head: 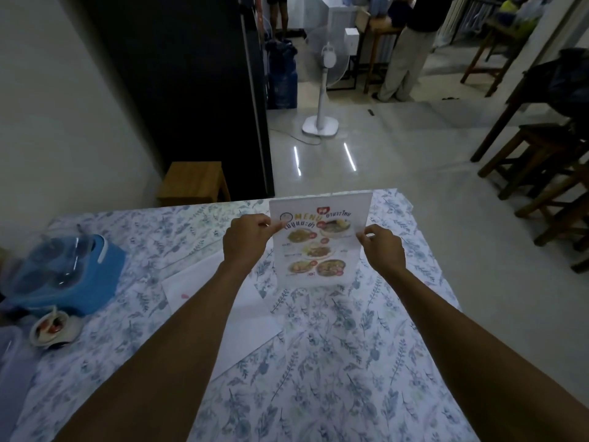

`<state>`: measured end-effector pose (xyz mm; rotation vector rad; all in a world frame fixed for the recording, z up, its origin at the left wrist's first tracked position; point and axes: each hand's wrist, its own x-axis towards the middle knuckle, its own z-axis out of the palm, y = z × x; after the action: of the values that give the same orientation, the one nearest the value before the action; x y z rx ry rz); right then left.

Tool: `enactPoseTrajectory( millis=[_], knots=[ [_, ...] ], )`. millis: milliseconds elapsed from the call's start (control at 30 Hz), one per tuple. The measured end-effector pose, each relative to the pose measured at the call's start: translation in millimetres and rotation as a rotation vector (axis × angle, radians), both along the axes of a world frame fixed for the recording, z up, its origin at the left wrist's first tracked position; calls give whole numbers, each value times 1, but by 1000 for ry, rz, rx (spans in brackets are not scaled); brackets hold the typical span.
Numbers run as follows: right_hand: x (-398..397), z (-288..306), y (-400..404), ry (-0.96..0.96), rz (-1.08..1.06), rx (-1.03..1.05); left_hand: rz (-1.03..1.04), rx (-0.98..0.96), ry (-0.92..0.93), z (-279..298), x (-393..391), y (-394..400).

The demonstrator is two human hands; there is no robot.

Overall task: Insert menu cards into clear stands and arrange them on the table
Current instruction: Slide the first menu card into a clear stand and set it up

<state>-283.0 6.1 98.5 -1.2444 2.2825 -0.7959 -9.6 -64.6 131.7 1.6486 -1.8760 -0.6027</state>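
Note:
A white menu card (318, 247) printed with food photos and the word MENU stands upright inside a clear stand (357, 199) near the far middle of the table (334, 362). My left hand (247, 239) pinches the card's left edge near the top. My right hand (381, 247) pinches the right edge at mid height. The stand's base rests on the floral tablecloth. Loose white sheets (242, 314) lie flat on the cloth just left of the stand, partly under my left forearm.
A blue box with clear plastic on top (63, 272) and a small white bowl (54, 328) sit at the table's left. A wooden stool (194, 183) stands beyond the far edge. A white fan (322, 90), wooden stools (538, 161) and a standing person (408, 49) occupy the floor beyond.

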Motion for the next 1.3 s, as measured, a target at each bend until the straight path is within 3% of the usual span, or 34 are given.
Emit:
enactPoseTrajectory(
  millis=[367, 633, 1300],
  knots=[
    [6, -5, -13, 100, 2, 42, -29, -8, -43, 0, 0, -13],
    [16, 2, 8, 126, -52, 57, -69, -66, -211, 6, 4, -1],
    [121, 8, 106, 159, 240, -12, 22, -41, -246, -3, 88, 149]
  ],
)
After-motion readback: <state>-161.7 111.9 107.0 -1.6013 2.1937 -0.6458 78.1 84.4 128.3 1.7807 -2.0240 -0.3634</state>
